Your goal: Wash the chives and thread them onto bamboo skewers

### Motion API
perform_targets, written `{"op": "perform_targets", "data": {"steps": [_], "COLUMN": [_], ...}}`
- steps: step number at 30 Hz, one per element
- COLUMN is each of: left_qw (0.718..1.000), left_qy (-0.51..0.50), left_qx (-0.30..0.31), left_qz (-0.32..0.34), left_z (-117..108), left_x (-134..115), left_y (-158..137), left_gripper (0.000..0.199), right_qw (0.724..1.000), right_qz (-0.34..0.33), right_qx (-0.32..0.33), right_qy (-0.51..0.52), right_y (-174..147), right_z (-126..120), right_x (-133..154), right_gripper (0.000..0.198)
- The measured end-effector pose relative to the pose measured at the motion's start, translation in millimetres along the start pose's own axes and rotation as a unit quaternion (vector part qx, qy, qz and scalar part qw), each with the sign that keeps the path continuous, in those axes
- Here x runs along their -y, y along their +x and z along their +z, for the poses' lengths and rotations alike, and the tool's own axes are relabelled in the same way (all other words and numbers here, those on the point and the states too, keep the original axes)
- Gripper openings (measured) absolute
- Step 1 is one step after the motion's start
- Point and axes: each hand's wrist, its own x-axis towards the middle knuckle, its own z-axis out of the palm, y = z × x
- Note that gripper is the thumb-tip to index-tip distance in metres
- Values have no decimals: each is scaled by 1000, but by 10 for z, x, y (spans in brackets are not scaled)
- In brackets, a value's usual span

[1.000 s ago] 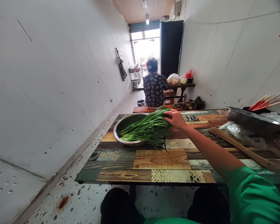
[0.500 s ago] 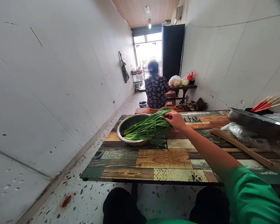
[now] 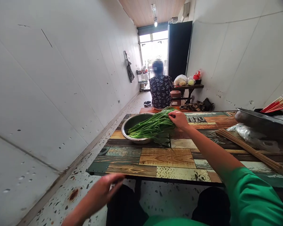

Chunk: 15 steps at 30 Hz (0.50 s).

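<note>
A thick bunch of long green chives [image 3: 153,125] lies in a metal bowl [image 3: 124,133], with the leafy ends hanging over its right rim onto the table. My right hand [image 3: 179,119] pinches some leaf tips at the far right end of the bunch. Below the table's front left edge, my left hand [image 3: 108,186] is raised over the floor, a little blurred. Its thumb stands apart from the fingers, and I see nothing in it.
On the right of the patterned table [image 3: 167,157] lie a bundle of thin skewers [image 3: 250,150], a plastic bag [image 3: 245,133] and a large metal basin [image 3: 261,122]. Red-tipped sticks [image 3: 277,103] stand behind it. A person [image 3: 160,91] sits ahead, back turned.
My left hand has come into view at the lower left. My right hand stays at the chive tips. The whole view has shifted slightly.
</note>
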Motion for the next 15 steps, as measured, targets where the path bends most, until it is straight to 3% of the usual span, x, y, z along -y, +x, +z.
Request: {"op": "perform_targets", "data": {"steps": [3,6,9,12,15], "left_qw": [996,978,976,983,983], "left_qy": [0,14,35,60,85], "left_qx": [-62,-124,-151,-137,-142], "left_qz": [65,165,154,106,80], "left_z": [-76,16,248,459,558], "left_x": [-197,-484,-684,-738,-719], "left_y": [693,1560,2267,2641,2704], "left_gripper": [29,29,33,33,20], "right_qw": [1000,1000,999,999,999], "right_qz": [11,14,16,2,-15], "right_qx": [5,11,16,19,15], "right_qy": [-12,-22,-29,-27,-46], "right_y": [-36,-74,-91,-100,-119], "right_z": [3,-1,-6,-14,-24], "right_x": [13,26,46,70,75], "right_gripper": [17,21,25,23,21]}}
